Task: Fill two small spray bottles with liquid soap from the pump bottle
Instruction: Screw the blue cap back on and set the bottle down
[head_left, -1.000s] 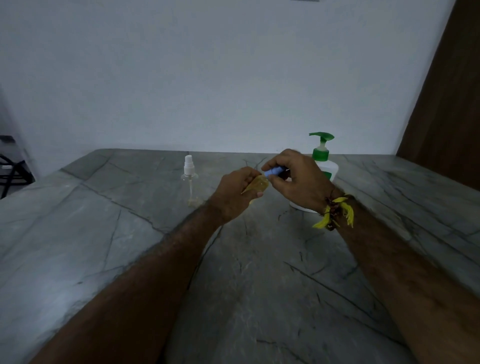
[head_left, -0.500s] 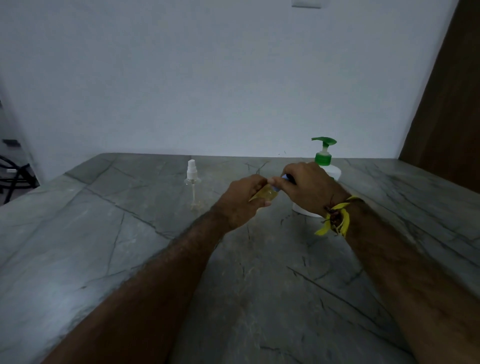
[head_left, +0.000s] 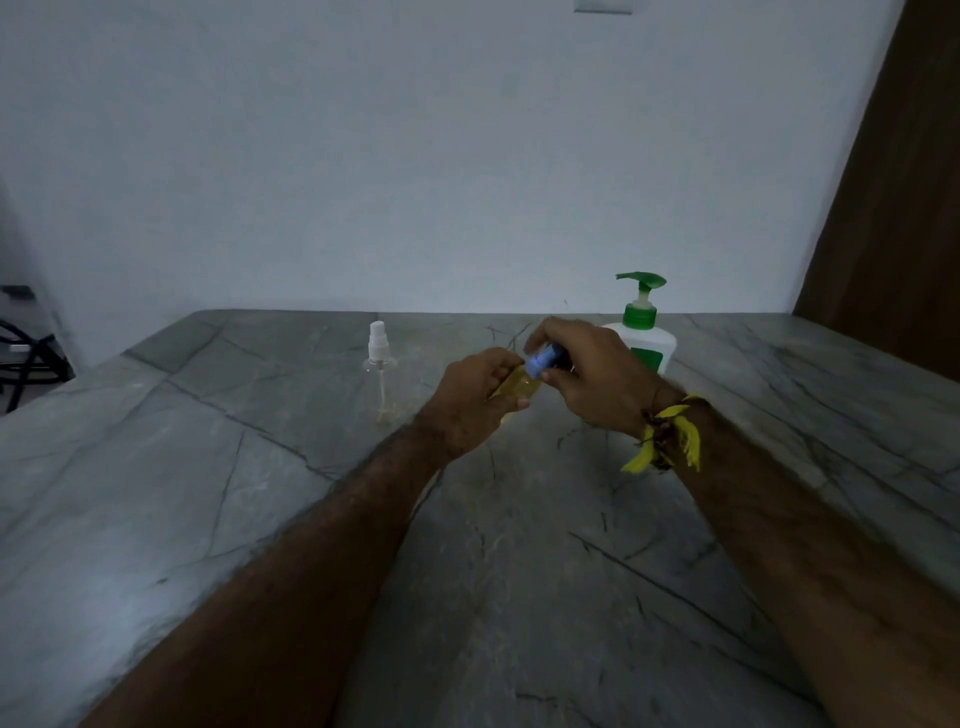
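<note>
- Your two forearms reach forward over the grey veined stone table (head_left: 156, 493), a flat, smooth slab with dark crack-like lines. The hands meet above it.
- Your left hand (head_left: 475, 397) is curled around the body of the small spray bottle (head_left: 517, 389). The bottle is tilted, its top leaning toward your right hand. Its clear body shows a yellow-amber liquid inside; the fill level cannot be judged.
- Your right hand (head_left: 592, 379) is curled over the bottle's blue cap (head_left: 541, 358), with thumb and fingertips pinching it. Whether the cap is seated on the neck cannot be determined.
- A yellow thread band (head_left: 670, 436) with loose frayed ends and dark beads is tied on your right wrist.
- To the left of your left hand, well apart from it, the second spray bottle (head_left: 379, 371) stands upright on the table. It is clear plastic with a white spray head and a thin dip tube. Most of its body looks transparent, with a faint tint near the base.
- Just behind your right hand stands the pump bottle (head_left: 647, 338), upright: white rounded body, green collar, green pump head with the spout pointing left, green label partly hidden by your hand. Its contents are not visible.
- Beyond the table is a plain pale wall (head_left: 415, 156); a brown wooden panel (head_left: 893, 208) lies to the far right.
</note>
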